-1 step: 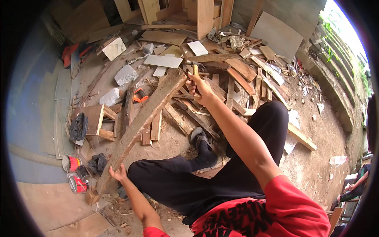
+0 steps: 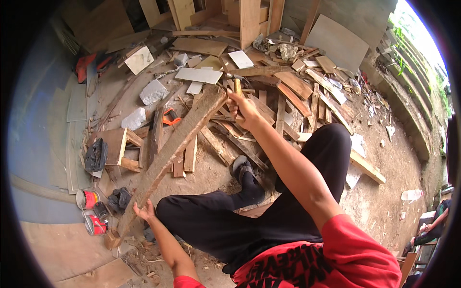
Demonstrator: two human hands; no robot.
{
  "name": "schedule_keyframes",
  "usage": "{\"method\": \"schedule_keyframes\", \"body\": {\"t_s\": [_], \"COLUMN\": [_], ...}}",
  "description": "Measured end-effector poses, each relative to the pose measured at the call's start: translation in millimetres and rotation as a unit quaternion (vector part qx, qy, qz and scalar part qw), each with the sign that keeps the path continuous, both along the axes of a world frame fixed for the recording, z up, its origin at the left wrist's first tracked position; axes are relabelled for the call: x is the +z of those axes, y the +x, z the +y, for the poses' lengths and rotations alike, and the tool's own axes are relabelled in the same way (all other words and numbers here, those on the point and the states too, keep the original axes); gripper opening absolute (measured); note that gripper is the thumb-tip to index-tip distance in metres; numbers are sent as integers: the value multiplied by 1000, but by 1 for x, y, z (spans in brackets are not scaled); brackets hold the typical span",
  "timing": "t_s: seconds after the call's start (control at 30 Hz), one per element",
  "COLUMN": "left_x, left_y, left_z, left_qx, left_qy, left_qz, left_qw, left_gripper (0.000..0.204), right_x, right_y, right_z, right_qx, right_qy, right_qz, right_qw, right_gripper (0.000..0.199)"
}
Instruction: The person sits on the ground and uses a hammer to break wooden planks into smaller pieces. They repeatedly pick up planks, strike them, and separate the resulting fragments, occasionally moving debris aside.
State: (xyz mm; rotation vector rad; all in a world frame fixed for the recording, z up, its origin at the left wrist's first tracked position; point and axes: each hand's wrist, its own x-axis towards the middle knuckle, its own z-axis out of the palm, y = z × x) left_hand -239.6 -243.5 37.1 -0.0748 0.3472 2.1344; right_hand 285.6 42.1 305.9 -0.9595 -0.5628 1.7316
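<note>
A long, rough wooden plank [image 2: 168, 149] slants across in front of me, from the lower left up to the middle. My left hand [image 2: 145, 211] grips its near end from the right side, fingers partly hidden behind the wood. By the far end, my right hand [image 2: 244, 109] is closed round a tool with a yellowish wooden handle [image 2: 237, 86]. The handle sticks up above the fist; the rest of the tool cannot be made out. A small wood block [image 2: 113, 239] sits at the plank's near end.
Scrap boards [image 2: 281, 113] lie heaped beyond my legs. An orange-handled saw [image 2: 171, 117] is left of the heap. Red cans [image 2: 95, 224] and a black bag [image 2: 119, 199] stand at the left. A plastic bottle [image 2: 411, 195] lies at the right, near another person's arm [image 2: 434, 222].
The tool in my right hand has turned slightly, along with the fingers round it. My left hand and the plank are nearly where they were.
</note>
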Motion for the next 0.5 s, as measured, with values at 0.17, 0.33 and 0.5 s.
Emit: {"method": "schedule_keyframes", "body": {"t_s": [0.17,0.33,0.5], "left_x": [25,89,91], "left_y": [14,60,15], "left_z": [11,27,13], "left_qx": [-7,-73,-258], "left_qy": [-121,-364,-450], "left_qz": [-17,21,122], "left_qw": [992,928,846], "left_gripper": [65,85,84], "right_x": [-12,-27,-62], "right_y": [0,4,8], "right_z": [12,25,36], "right_qx": [1,-31,-48], "right_qy": [46,-7,-48], "right_qz": [-61,27,75], "right_qw": [997,999,995], "right_gripper": [26,22,23]}}
